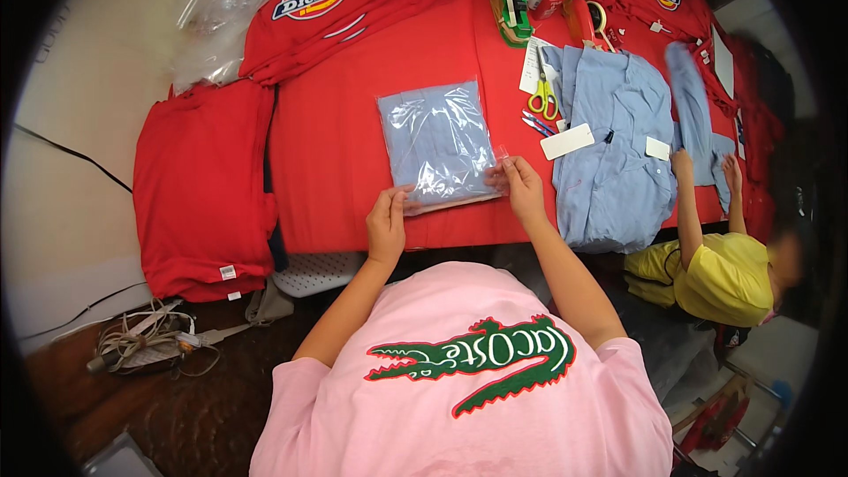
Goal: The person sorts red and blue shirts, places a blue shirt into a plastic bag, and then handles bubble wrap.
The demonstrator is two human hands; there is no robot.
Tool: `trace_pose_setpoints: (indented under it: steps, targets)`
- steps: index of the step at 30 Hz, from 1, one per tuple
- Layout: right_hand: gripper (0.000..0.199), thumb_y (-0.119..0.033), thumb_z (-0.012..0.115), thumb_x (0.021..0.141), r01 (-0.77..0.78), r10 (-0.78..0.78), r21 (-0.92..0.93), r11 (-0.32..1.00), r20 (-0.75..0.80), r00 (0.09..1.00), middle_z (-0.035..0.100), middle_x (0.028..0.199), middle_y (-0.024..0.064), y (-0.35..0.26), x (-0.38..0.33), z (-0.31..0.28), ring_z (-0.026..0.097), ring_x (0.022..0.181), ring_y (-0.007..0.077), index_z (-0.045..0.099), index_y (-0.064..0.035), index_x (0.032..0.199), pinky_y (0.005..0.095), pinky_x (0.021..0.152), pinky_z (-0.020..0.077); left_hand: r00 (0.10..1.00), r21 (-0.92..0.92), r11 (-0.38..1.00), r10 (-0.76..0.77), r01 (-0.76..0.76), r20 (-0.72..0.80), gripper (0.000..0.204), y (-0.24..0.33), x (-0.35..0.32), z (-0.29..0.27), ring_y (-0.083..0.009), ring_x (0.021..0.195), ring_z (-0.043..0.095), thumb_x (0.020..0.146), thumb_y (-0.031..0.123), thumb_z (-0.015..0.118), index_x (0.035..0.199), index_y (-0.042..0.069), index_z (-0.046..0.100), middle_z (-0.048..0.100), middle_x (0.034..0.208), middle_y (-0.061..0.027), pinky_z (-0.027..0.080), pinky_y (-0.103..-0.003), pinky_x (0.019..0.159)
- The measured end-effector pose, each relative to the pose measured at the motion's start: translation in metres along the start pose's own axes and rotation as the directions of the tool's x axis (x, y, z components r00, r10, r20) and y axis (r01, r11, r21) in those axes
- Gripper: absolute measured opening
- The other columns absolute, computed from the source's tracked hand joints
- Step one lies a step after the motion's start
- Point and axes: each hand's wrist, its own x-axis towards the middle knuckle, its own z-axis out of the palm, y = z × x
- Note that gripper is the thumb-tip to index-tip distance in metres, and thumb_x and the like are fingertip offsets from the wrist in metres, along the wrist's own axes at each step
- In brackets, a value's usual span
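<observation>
A folded light-blue shirt in a clear plastic bag (437, 137) lies on the red-covered table in front of me. With closed fingers, my left hand (387, 223) pinches the bag's near left corner. My right hand (521, 187) grips the plastic at its near right corner, thumb and fingers pressed together. The bag's near edge looks slightly raised and shows a whitish strip. To the right of my right hand lie unbagged light-blue shirts (609, 190) with blank-looking white tags (567, 141) on top.
Yellow-handled scissors (544, 99) and pens lie beside the blue shirts. A green tape dispenser (512, 13) stands beyond. Folded red garments (203, 185) hang over the left edge; clear plastic bags (230, 13) lie far left. At right, a person in yellow (729, 274) handles a blue garment.
</observation>
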Motion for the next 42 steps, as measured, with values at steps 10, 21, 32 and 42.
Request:
trace_pose_setpoints:
  steps: [10, 21, 32, 42]
  targets:
    - [0.021, -0.023, 0.052, 0.110, -0.045, -0.041, -0.392, 0.919, -0.206, 0.978, 0.065, 0.067, 0.0080, 0.003, 0.016, 0.039, 0.067, 0.053, 0.0202, 0.062, -0.0043, 0.106, 0.0364, 0.052, 0.0515, 0.971, 0.117, 0.967, -0.218, 0.228, -0.095, 0.028, -0.042, 0.043, -0.001, -0.0212, 0.057, 0.072, 0.111, 0.023, 0.052, 0.098, -0.002, 0.057, 0.068, 0.073, -0.0117, 0.054, -0.032, 0.048]
    - [0.033, -0.012, 0.064, 0.095, 0.017, -0.283, -0.771, 0.637, -0.213, 0.935, 0.068, 0.121, 0.0159, -0.028, 0.016, 0.045, 0.066, 0.114, 0.0342, 0.059, -0.0079, 0.128, 0.0481, 0.090, 0.0519, 0.962, 0.822, 0.535, 0.265, -0.196, 0.057, 0.036, 0.009, 0.062, -0.005, -0.0397, 0.129, 0.056, 0.095, 0.009, 0.068, 0.129, 0.003, 0.061, 0.058, 0.137, -0.0210, 0.046, -0.051, 0.107]
    - [0.062, -0.025, 0.051, 0.106, 0.480, -0.466, -0.836, 0.266, 0.324, 0.823, 0.033, 0.168, 0.0219, -0.013, 0.071, 0.087, 0.032, 0.156, 0.0366, 0.036, -0.0006, 0.161, 0.0510, 0.127, 0.0258, 0.912, 0.837, 0.365, 0.214, -0.407, 0.350, 0.063, -0.007, 0.138, 0.048, -0.0414, 0.161, 0.013, 0.107, 0.037, 0.053, 0.165, 0.019, 0.037, 0.019, 0.175, -0.0176, 0.012, -0.061, 0.128]
    - [0.060, -0.022, 0.048, 0.106, 0.448, -0.420, -0.849, 0.280, 0.312, 0.852, 0.032, 0.168, 0.0231, -0.014, 0.077, 0.092, 0.030, 0.157, 0.0374, 0.035, 0.0007, 0.161, 0.0513, 0.127, 0.0251, 0.914, 0.824, 0.395, 0.172, -0.406, 0.367, 0.062, -0.011, 0.148, 0.048, -0.0431, 0.160, 0.016, 0.106, 0.035, 0.053, 0.164, 0.019, 0.039, 0.018, 0.175, -0.0180, 0.013, -0.061, 0.128]
